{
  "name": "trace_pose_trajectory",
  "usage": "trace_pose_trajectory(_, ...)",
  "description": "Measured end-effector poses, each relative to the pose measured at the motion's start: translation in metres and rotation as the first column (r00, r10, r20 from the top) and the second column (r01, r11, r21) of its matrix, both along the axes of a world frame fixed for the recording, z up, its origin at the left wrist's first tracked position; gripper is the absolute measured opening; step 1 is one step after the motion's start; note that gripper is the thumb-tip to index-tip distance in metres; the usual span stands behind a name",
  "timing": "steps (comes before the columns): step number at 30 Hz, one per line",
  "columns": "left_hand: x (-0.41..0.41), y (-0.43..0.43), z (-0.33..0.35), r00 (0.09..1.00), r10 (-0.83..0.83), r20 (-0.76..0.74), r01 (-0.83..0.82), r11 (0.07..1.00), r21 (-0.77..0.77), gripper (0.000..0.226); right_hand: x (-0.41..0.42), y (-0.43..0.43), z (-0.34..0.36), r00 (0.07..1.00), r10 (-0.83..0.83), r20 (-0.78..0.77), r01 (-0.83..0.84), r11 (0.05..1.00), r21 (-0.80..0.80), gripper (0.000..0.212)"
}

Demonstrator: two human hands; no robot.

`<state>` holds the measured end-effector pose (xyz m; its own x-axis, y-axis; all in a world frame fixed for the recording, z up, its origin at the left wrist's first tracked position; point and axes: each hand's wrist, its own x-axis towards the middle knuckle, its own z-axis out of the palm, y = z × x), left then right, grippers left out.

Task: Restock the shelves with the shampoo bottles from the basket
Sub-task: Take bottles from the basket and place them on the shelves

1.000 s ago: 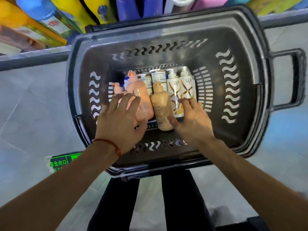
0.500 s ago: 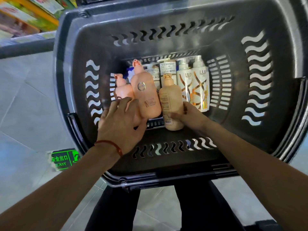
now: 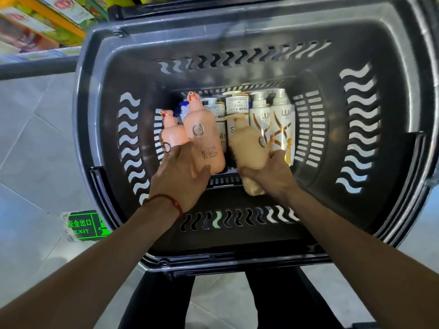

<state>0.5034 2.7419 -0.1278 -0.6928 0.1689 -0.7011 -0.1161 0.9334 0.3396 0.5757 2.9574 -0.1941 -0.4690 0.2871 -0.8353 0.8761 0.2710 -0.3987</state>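
1. Grey floor tiles (image 3: 35,150) and stocked shelves (image 3: 35,24) beyond the far-left corner framed the dark basket (image 3: 95,67).
2. The right hand (image 3: 273,176) clasped the tan bottle (image 3: 249,148) round its lower half. Half a second before, this bottle lay in line with the row. Now it was skewed, its foot drawn toward the basket's near wall, so the pick had likely begun.
3. The left hand (image 3: 178,176) lay over the large pink bottle (image 3: 204,138), thumb across its base. Whether it truly gripped could not be told.
4. The small pink bottle (image 3: 172,136) sat leftward and the white-and-gold bottles (image 3: 273,129) rightward, all unmoved. Nothing had reached the shelves.
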Motion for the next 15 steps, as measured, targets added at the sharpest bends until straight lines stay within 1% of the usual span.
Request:
trace_pose_trajectory(2,-0.001,0.006,-0.007,0.992,0.116,0.052,-0.119,0.992,0.049,0.06,0.004,0.009,0.01,1.0,0.003,-0.013,-0.002,1.0,0.014,0.085)
trace_pose_trajectory(4,-0.002,0.014,-0.014,0.979,0.184,0.093,-0.192,0.977,0.088,0.057,0.006,0.016,0.022,0.999,0.0,-0.041,0.001,1.0,0.016,0.091)
trace_pose_trajectory(6,-0.001,0.021,-0.023,0.966,0.224,0.126,-0.235,0.968,0.084,0.053,0.007,0.023,0.03,0.997,0.01,-0.083,-0.01,1.0,0.003,0.097)
trace_pose_trajectory(7,-0.001,0.024,-0.028,0.96,0.247,0.129,-0.256,0.965,0.062,0.056,0.007,0.026,0.033,0.995,0.01,-0.098,-0.011,1.0,-0.009,0.099)
trace_pose_trajectory(9,-0.002,0.027,-0.036,0.943,0.312,0.115,-0.314,0.949,-0.001,0.068,0.007,0.032,0.036,0.993,-0.003,-0.119,0.001,1.0,-0.018,0.099)
trace_pose_trajectory(11,-0.005,0.029,-0.045,0.923,0.373,0.093,-0.371,0.928,-0.04,0.075,0.004,0.036,0.037,0.992,0.006,-0.13,-0.005,1.0,0.01,0.097)
trace_pose_trajectory(15,-0.006,0.033,-0.054,0.91,0.412,0.044,-0.412,0.911,-0.019,0.08,-0.001,0.043,0.035,0.988,0.07,-0.139,-0.062,0.996,0.065,0.098)
